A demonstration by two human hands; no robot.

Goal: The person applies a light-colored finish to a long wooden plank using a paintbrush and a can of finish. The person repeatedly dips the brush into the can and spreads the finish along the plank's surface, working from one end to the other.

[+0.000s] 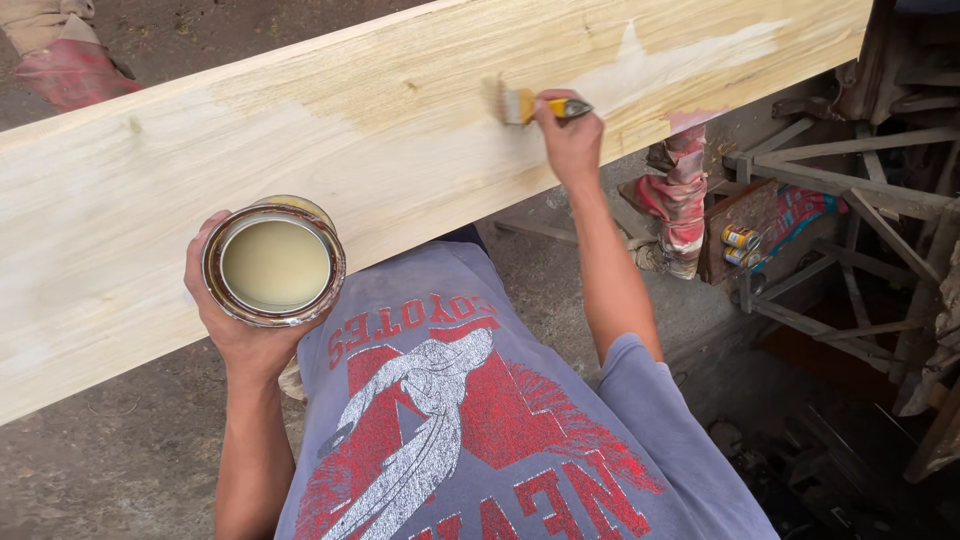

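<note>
Near the plank's near edge, toward its left end, the left hand wraps around an open round can of pale cream liquid, holding it upright just over the long wooden plank. Farther right, near the far edge, the right hand pinches a yellow-handled brush, its bristles pressed on the wood beside a pale uncoated patch.

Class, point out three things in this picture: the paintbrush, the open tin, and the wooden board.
paintbrush (520, 105), head view, on its bristles.
open tin (275, 263), head view, on the pale liquid inside.
wooden board (150, 220), head view, on its bare face.
</note>
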